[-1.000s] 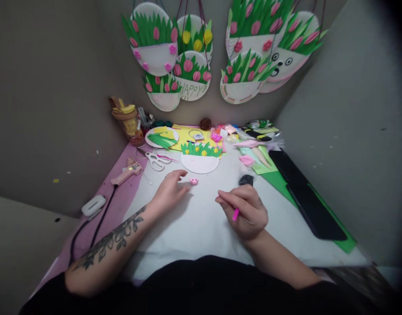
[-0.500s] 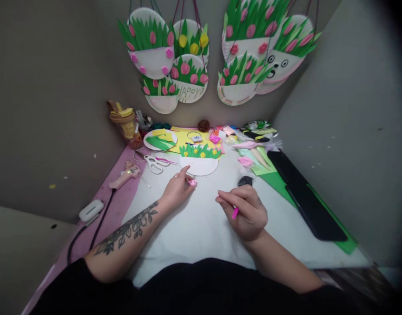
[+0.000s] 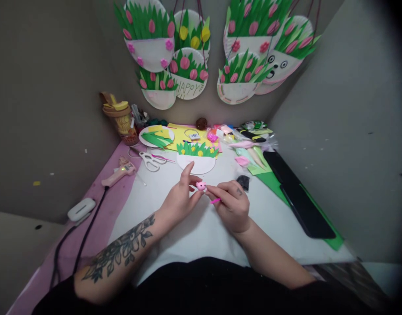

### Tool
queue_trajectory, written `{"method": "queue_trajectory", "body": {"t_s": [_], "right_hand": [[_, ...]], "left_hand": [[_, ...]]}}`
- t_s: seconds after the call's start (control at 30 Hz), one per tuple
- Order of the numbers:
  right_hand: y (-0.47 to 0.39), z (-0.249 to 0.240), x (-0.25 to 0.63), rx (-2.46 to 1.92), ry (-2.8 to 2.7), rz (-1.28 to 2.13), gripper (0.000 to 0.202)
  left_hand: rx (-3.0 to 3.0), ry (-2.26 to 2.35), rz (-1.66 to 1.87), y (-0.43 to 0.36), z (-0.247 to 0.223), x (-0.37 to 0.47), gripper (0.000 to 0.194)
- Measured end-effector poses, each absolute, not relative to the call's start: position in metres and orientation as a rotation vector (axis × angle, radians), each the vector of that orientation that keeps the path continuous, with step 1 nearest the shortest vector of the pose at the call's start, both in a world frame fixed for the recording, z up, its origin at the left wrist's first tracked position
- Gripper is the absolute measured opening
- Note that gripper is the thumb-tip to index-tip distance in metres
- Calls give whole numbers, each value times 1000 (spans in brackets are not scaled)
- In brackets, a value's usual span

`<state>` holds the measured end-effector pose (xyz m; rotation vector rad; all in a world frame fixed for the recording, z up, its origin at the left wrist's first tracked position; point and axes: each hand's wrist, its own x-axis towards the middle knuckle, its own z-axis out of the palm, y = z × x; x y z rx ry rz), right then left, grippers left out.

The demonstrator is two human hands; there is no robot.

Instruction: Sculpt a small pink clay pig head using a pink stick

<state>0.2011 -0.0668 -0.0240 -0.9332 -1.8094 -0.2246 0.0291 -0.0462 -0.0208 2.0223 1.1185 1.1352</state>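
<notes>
Between the thumb and fingers of my left hand is a small pink clay animal head with dark eyes, its index finger raised. My right hand is closed round a thin bright pink tool, whose lower end pokes out below the fingers. Its fingertips meet the right side of the clay head, and whatever they pinch there is too small to make out. Beyond my hands lies a white paper-plate basket with green paper grass and yellow flowers. A small black packet sits just past my right hand.
White scissors and a pink glue gun with a cable lie to the left. At the right is a black folding case on green paper. Clay packets cluster behind. Finished plate baskets hang on the wall.
My right hand has moved left to the clay head, bringing the pink tool along. My left hand has lifted the head slightly and shifted right. The whole view has shifted a little.
</notes>
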Motion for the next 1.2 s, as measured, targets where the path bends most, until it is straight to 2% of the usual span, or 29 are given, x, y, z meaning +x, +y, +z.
{"method": "queue_trajectory", "body": {"t_s": [0.87, 1.2], "right_hand": [[-64, -27, 200, -980, -1870, -251, 21], [-64, -30, 201, -974, -1882, -236, 27]], "left_hand": [[2094, 1127, 1171, -48, -23, 28, 85], [2049, 1125, 1162, -48, -24, 28, 83]]}}
